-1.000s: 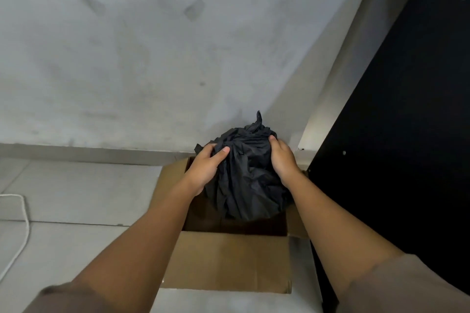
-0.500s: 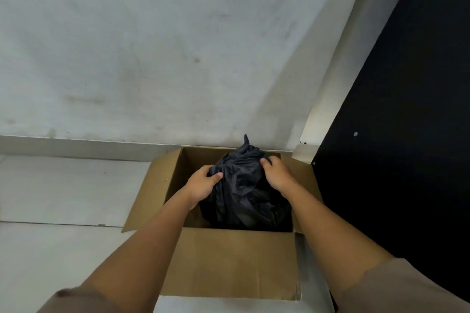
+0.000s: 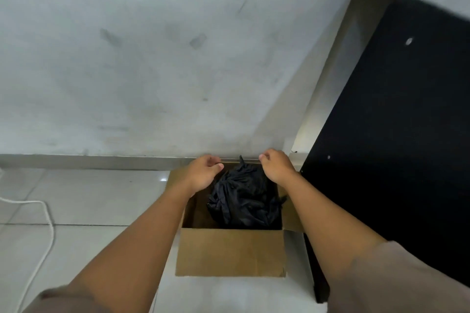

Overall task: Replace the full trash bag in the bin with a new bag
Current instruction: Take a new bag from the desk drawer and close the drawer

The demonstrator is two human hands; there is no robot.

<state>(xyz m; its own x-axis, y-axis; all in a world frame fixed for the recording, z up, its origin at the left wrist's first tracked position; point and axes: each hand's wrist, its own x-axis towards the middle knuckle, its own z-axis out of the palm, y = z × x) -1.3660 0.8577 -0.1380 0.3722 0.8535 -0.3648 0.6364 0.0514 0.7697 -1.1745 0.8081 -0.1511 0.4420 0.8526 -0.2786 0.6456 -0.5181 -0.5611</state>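
A full black trash bag, tied and crumpled, sits inside an open brown cardboard box on the floor against the wall. My left hand hovers just above the bag's left side, fingers loosely curled and holding nothing. My right hand hangs over the bag's upper right, also loosely curled and off the bag. Both hands are over the far half of the box. The lower part of the bag is hidden by the box's near wall.
A tall black panel of furniture stands right beside the box. A white cable snakes across the pale tiled floor at the left. A grey wall with a skirting rises just behind the box.
The bag went down into the box with both hands on it. Both hands have now let go and lifted slightly above it.
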